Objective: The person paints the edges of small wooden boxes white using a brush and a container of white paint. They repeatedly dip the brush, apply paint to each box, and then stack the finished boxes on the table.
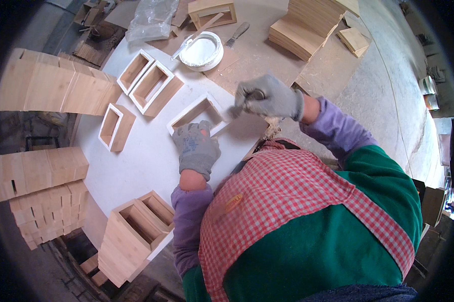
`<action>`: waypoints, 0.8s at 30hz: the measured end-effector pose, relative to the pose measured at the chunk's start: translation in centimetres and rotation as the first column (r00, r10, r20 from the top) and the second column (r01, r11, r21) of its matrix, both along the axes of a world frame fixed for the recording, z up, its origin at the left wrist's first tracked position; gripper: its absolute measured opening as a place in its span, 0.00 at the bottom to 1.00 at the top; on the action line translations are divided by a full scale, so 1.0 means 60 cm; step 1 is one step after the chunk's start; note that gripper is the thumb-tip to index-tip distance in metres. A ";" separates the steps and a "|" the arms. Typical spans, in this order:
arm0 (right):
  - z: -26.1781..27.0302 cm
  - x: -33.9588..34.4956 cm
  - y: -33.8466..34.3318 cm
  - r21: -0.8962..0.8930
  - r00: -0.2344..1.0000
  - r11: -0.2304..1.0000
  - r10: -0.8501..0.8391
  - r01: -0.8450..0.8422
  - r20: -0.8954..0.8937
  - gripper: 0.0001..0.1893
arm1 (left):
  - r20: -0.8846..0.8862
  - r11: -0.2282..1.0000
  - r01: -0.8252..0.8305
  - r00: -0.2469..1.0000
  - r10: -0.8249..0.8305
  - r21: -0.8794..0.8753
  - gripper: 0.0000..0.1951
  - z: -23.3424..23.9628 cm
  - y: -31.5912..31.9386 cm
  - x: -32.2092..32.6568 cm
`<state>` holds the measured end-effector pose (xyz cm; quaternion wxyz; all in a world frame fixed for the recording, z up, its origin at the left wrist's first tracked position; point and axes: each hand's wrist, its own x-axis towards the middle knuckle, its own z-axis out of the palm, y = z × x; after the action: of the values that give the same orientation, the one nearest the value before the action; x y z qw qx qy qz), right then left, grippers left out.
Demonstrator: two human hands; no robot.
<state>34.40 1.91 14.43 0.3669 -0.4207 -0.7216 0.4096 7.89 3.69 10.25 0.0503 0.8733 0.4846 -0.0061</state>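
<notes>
In a grey work glove, my left hand (197, 146) grips the near wall of a rectangular wooden box frame (181, 117) whose upper rim is coated white. My right hand (266, 97), also gloved, is raised just right of that frame with its fingers curled; blur hides whether it holds something. Further left on the white board (136, 166) stand three more wooden frames with white rims: a pair side by side (157, 88) and a single one (117, 127). Beyond my hands sits a round white tub (201, 51) of white paste, with a flat stick (208, 27) across its rim.
Stacks of bare wooden boxes stand on the left (57, 85), below it (42, 170) and at the lower left (132, 234). A putty knife (237, 34), a clear plastic bag (151, 19), an uncoated frame (212, 13) and stacked thin wood sheets (306, 30) lie at the far side.
</notes>
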 end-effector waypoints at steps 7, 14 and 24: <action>0.008 -0.018 -0.016 -0.002 0.992 0.992 -0.125 0.125 -0.033 0.06 | -0.005 1.000 -0.006 1.000 0.006 -0.020 0.20 0.003 -0.002 0.003; -0.010 0.006 -0.006 -0.142 0.994 0.987 0.056 -0.069 -0.095 0.07 | 0.041 1.000 -0.014 0.999 0.015 -0.016 0.19 0.005 -0.004 0.002; -0.058 0.021 0.194 -0.334 0.941 0.939 -0.181 0.079 -0.286 0.10 | 0.046 0.999 -0.018 0.999 0.020 -0.027 0.17 0.013 -0.004 0.005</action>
<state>35.63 13.56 10.97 0.4302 -0.4513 -0.5493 0.5563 8.22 3.45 11.03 0.0734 0.8678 0.4914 0.0083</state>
